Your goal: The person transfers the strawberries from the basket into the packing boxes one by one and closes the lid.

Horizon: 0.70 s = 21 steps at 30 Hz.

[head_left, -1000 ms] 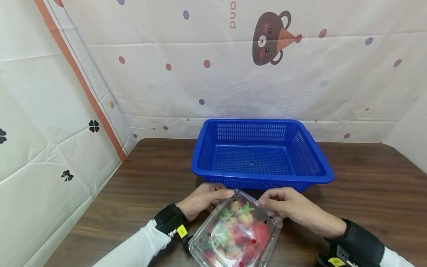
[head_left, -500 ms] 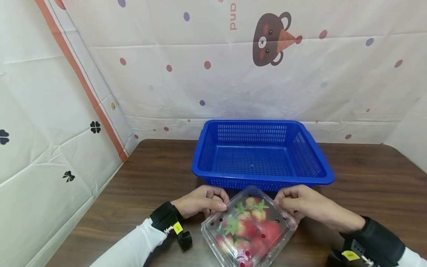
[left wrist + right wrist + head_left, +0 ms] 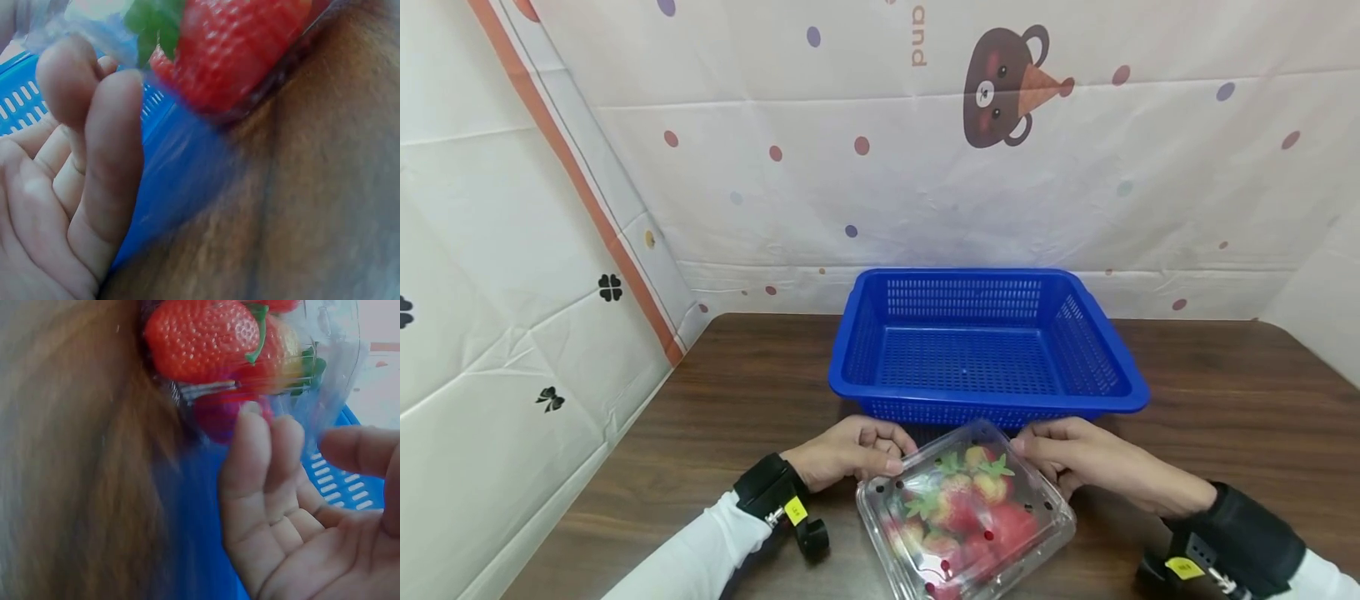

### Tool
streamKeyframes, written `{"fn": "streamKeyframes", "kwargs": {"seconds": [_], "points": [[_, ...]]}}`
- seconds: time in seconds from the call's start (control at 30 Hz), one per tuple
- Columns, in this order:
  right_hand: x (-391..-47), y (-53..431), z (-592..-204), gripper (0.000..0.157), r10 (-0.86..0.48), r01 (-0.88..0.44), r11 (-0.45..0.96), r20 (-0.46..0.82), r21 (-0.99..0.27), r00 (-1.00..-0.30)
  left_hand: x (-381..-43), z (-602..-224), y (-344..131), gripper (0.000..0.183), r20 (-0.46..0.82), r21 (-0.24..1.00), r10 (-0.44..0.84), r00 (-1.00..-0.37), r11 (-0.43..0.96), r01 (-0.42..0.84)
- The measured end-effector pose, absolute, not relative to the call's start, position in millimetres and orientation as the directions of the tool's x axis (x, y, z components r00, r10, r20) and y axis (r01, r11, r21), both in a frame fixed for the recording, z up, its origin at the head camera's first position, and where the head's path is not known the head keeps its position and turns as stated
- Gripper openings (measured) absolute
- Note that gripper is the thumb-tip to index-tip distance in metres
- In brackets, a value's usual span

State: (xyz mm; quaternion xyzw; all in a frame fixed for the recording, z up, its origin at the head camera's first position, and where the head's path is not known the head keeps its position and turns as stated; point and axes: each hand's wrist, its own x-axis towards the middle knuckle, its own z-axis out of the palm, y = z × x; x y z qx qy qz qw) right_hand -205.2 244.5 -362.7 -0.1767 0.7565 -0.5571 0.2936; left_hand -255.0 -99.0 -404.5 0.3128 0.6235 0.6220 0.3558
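A clear plastic clamshell box (image 3: 970, 521) of strawberries (image 3: 958, 508) sits at the front of the table, turned at an angle, with its lid down. My left hand (image 3: 850, 450) pinches its upper left edge, the thumb lying on top. At the upper right edge, my right hand (image 3: 1078, 458) holds the box with curled fingers. In the right wrist view, fingertips (image 3: 250, 425) press against the plastic just under the strawberries, and the thumb is on the other side. The left wrist view shows the left fingers (image 3: 112, 156) at the plastic rim beside a red strawberry (image 3: 237, 50).
Just behind the box stands a blue perforated plastic basket (image 3: 988, 400) with nothing inside. The brown wooden table (image 3: 745, 375) ends at a white patterned cloth (image 3: 775, 200) behind it and another at the left.
The strawberry box has shifted right and turned somewhat. My left hand has gone from its top corner to its upper left edge; my right hand has moved right along with it.
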Motion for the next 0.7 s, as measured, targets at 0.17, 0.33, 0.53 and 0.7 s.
{"fn": "streamKeyframes", "kwargs": {"seconds": [0.17, 0.33, 0.53, 0.7], "points": [[-205, 241, -364, 0.032, -0.586, 0.088, 0.273, -0.238, -0.958, -0.775, -254, -405, -98, 0.038, -0.054, 0.998, 0.799, -0.599, 0.025, -0.057], [-205, 242, -363, 0.032, -0.631, 0.144, 0.212, -0.248, -0.967, -0.735, -254, -405, -97, 0.032, -0.016, 0.997, 0.776, -0.631, -0.032, -0.064], [-206, 246, -363, 0.025, -0.688, 0.187, 0.162, -0.247, -0.969, -0.682, -255, -406, -98, 0.021, 0.010, 0.994, 0.768, -0.640, -0.079, -0.080], [-206, 253, -364, 0.022, -0.744, 0.222, 0.081, -0.207, -0.972, -0.635, -255, -406, -101, 0.018, 0.002, 0.990, 0.760, -0.650, -0.093, -0.105]]}}
